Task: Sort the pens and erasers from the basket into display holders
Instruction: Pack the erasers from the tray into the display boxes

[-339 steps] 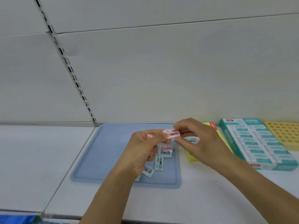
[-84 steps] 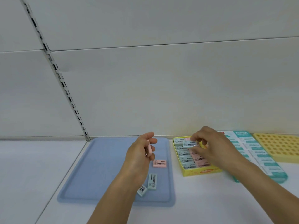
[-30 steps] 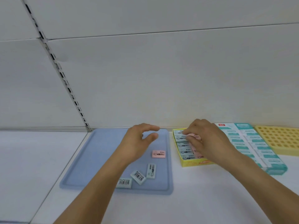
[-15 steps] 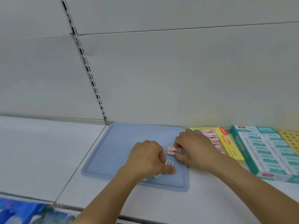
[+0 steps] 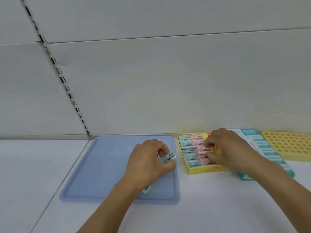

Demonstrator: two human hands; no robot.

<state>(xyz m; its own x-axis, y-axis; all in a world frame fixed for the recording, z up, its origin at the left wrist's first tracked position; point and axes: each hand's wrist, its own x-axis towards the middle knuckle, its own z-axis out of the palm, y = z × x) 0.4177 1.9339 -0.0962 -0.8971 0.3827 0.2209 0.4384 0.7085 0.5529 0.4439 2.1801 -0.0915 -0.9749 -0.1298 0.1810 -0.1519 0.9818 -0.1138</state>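
Slotting a pink eraser [image 5: 205,149] into the yellow display box [image 5: 204,169], your right hand [image 5: 225,149] has its fingertips curled onto the eraser, pressing it into the pink column. Half a second ago that hand was over the blue tray [image 5: 101,165], pinching this eraser; it has since crossed to the box at 3 o'clock of the tray. Your left hand [image 5: 148,163] has lifted a pale mint eraser [image 5: 169,158] off the tray and pinches it between thumb and curled fingers, just above the tray's right side.

Judgement: one more eraser is nearly seated, the mint one goes next, and at least one eraser [image 5: 146,190] remains on the tray, partly hidden under your left wrist at 6 o'clock.

Materials: erasers are small rectangular blocks in printed paper sleeves. The box is thin glossy card, mint column left, pink right. The tray is smooth matte plastic with rounded corners and a low rim. At far 3 o'clock sit a teal carton [image 5: 262,145] and a yellow grid holder [image 5: 291,145] with round holes, all on a white shelf [image 5: 202,199].
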